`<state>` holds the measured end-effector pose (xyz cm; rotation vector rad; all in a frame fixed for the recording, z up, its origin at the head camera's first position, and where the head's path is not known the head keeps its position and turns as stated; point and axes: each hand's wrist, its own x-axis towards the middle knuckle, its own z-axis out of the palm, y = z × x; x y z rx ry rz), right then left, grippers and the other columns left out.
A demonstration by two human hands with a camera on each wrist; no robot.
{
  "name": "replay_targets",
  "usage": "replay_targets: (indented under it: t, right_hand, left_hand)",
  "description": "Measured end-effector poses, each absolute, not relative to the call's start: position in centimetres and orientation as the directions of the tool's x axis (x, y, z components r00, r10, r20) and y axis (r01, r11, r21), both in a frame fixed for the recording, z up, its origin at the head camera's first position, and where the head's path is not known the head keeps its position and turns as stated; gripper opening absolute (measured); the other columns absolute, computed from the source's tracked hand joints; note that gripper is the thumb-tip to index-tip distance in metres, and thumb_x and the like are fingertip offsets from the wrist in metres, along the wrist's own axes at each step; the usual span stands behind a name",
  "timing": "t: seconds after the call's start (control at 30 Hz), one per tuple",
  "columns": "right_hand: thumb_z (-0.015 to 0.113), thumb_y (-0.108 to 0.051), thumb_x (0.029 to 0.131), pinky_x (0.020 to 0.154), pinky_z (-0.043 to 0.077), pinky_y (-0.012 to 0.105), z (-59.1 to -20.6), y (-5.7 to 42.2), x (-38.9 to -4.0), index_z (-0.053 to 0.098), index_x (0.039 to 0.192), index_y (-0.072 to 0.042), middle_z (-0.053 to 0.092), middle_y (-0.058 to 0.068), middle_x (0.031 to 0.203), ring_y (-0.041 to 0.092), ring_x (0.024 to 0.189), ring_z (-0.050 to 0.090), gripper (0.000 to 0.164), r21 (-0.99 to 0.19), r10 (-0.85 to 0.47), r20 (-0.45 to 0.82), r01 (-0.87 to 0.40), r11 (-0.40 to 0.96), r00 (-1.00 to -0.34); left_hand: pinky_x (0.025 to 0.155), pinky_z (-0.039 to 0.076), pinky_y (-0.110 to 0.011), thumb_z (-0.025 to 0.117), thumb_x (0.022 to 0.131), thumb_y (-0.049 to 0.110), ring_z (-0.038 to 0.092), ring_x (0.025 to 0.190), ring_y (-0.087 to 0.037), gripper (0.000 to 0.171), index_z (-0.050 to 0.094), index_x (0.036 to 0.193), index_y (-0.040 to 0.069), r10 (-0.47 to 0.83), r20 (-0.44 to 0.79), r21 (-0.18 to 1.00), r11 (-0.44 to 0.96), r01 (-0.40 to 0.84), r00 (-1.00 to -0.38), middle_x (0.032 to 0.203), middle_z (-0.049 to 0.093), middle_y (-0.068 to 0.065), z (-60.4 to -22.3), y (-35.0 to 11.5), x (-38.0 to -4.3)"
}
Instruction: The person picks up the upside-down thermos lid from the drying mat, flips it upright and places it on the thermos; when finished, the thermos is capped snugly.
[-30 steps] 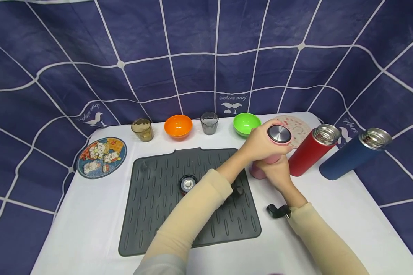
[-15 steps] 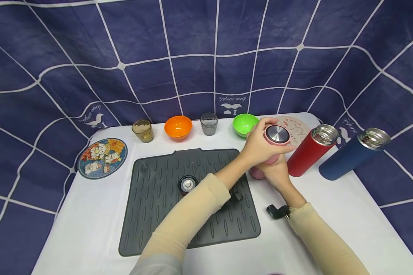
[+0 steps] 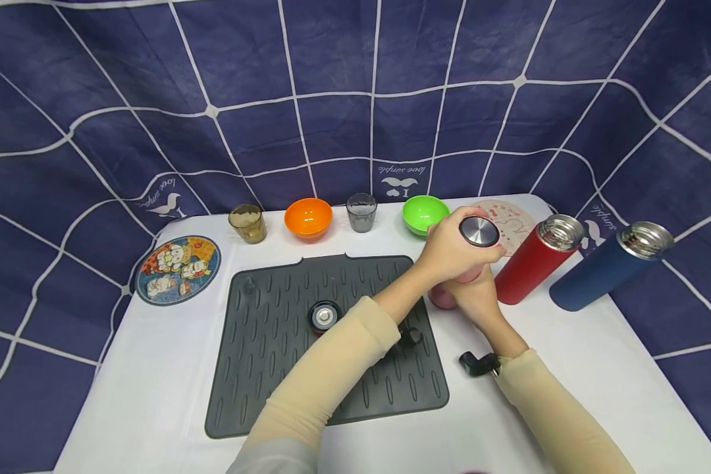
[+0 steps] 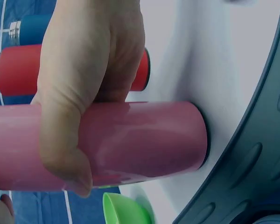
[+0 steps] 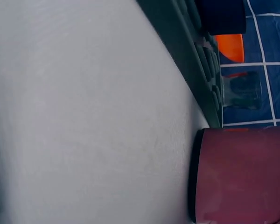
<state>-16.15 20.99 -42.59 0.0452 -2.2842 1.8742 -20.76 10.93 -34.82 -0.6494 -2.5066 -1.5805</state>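
A pink vacuum flask (image 4: 149, 140) stands upright on the white table, just right of the grey mat. My left hand (image 3: 450, 249) grips its pink lid (image 3: 479, 231), which has a round silver top, with fingers and thumb curled around the rim. Below it, my right hand (image 3: 478, 297) wraps around the flask's body; its thumb (image 4: 67, 154) lies across the pink side in the left wrist view. The flask's base shows in the right wrist view, close to the mat's edge. In the head view both hands hide most of the body.
To the right stand lidless red (image 3: 536, 266) and blue (image 3: 607, 270) flasks. On the mat (image 3: 261, 395) lies a black round lid (image 3: 324, 316). Behind are a green bowl (image 3: 424, 214), orange bowl (image 3: 308, 218), grey glass (image 3: 361, 212) and amber glass (image 3: 247, 224). Round coasters (image 3: 179, 270) flank them.
My left hand's fingers loosened and shifted around the lid half a second ago; now they wrap it closely again. The right hand keeps its hold on the body, and the flask stays in place.
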Motion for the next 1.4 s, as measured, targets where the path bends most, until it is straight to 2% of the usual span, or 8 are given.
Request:
replay_targets:
  t: [0.17,0.3,0.6,0.83,1.0,1.13,1.23,1.4]
  right_hand:
    - [0.075,0.001,0.071,0.087,0.043,0.017,-42.5,21.1,-16.2,0.039,0.133,-0.013,0.054,-0.002,0.118,0.006,0.103,0.053,0.073,-0.973,0.082,0.14,-0.122,0.198,-0.987]
    - [0.074,0.003,0.072,0.086,0.044,0.016,-42.4,21.1,-16.2,0.041,0.131,-0.014,0.055,-0.006,0.114,0.006,0.101,0.054,0.07,-0.978,0.063,0.119,-0.105,0.182,-0.991]
    - [0.073,0.003,0.074,0.081,0.047,0.017,-42.4,20.9,-16.2,0.05,0.117,-0.014,0.059,-0.012,0.101,0.006,0.093,0.057,0.052,-0.984,0.02,0.08,-0.076,0.16,-0.997]
    - [0.075,0.002,0.074,0.088,0.046,0.016,-42.0,21.2,-16.2,0.044,0.13,-0.015,0.057,-0.002,0.116,0.009,0.103,0.056,0.066,-0.974,-0.041,0.176,-0.18,0.135,-0.984]
    - [0.076,0.003,0.073,0.098,0.038,0.014,-41.5,21.6,-15.5,0.033,0.14,-0.02,0.045,0.002,0.134,0.009,0.12,0.047,0.082,-0.956,-0.045,0.244,-0.248,0.155,-0.969]
    - [0.073,0.0,0.078,0.114,0.028,0.027,-41.7,22.4,-14.3,0.021,0.145,-0.021,0.034,0.008,0.145,0.015,0.135,0.036,0.088,-0.942,0.017,0.263,-0.253,0.221,-0.965]
    - [0.069,-0.001,0.082,0.116,0.024,0.04,-42.3,23.1,-13.2,0.021,0.146,-0.018,0.033,0.008,0.146,0.017,0.138,0.034,0.082,-0.937,0.073,0.265,-0.239,0.254,-0.962]
    - [0.067,0.003,0.082,0.108,0.036,0.024,-42.8,24.4,-10.7,0.033,0.141,-0.007,0.043,0.009,0.139,0.014,0.128,0.045,0.069,-0.912,0.153,0.34,-0.285,0.296,-0.928]
  left_hand:
    - [0.084,0.041,-0.016,0.081,0.068,0.034,0.056,0.089,0.005,0.05,0.06,0.112,0.027,0.383,0.28,0.862,0.305,0.406,-0.881,0.099,0.065,0.015,-34.7,10.6,-21.5]
    - [0.078,0.048,-0.012,0.082,0.068,0.028,0.059,0.089,0.0,0.055,0.059,0.117,0.02,0.468,0.24,0.898,0.226,0.378,-0.851,0.101,0.065,0.008,-34.6,10.2,-22.0]
    - [0.082,0.048,-0.013,0.082,0.068,0.021,0.06,0.093,-0.004,0.059,0.056,0.12,0.015,0.595,0.177,0.93,0.159,0.33,-0.784,0.106,0.064,0.002,-34.2,9.4,-22.8]
    - [0.087,0.044,-0.014,0.085,0.065,0.033,0.054,0.102,0.0,0.077,0.047,0.131,0.023,0.499,0.193,0.904,0.245,0.351,-0.845,0.12,0.057,0.01,-34.0,9.5,-21.7]
    - [0.099,0.035,-0.028,0.083,0.063,0.045,0.04,0.121,-0.002,0.093,0.033,0.14,0.029,0.434,0.297,0.805,0.365,0.468,-0.85,0.137,0.044,0.014,-33.2,8.4,-20.1]
    - [0.106,0.033,-0.038,0.08,0.068,0.044,0.034,0.128,-0.003,0.089,0.032,0.141,0.028,0.444,0.337,0.778,0.366,0.511,-0.83,0.14,0.04,0.012,-32.2,6.1,-18.1]
    - [0.107,0.032,-0.041,0.077,0.073,0.041,0.033,0.129,-0.005,0.083,0.033,0.142,0.026,0.441,0.359,0.763,0.369,0.531,-0.822,0.141,0.04,0.011,-32.1,3.5,-16.5]
    - [0.107,0.031,-0.044,0.074,0.077,0.042,0.032,0.131,-0.008,0.077,0.034,0.141,0.029,0.417,0.361,0.76,0.387,0.522,-0.834,0.142,0.038,0.013,-33.2,-1.7,-13.7]
